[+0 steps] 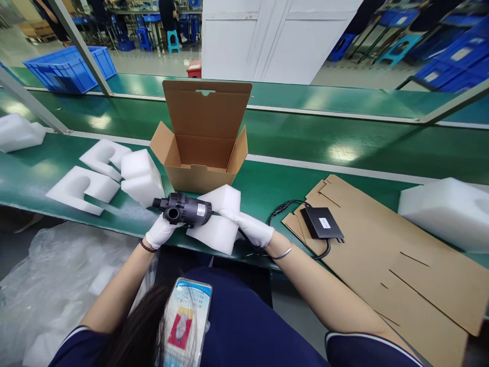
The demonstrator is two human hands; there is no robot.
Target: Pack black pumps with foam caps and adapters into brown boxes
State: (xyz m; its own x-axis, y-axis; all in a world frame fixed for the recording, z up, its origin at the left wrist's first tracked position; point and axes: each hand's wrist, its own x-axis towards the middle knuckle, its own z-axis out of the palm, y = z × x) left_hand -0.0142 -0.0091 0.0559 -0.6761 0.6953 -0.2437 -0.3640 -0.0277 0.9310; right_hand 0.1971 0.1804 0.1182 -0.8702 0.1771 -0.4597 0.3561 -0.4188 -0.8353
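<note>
The left hand [162,232], in a white glove, grasps a black pump [187,210] from below, in front of the open carton [198,178]. The fingers of the right hand [250,228] are stretched over a white foam block [216,234], near the pump's end; whether they pinch anything, I cannot tell.

I judge that the step in hand is bringing the pump and foam together. The next move would call for a steady left grasp and attention to the black cable [280,208].

Farther right, a black controller box [316,228] rests on flattened cardboard [385,250]. To the left are U-shaped foam pieces [63,192] and a foam block pair [141,176].

The pump and the controller box each carry a white label, and a badge [187,321] hangs below; their writing is too small to read. I find no legible brand.
</note>
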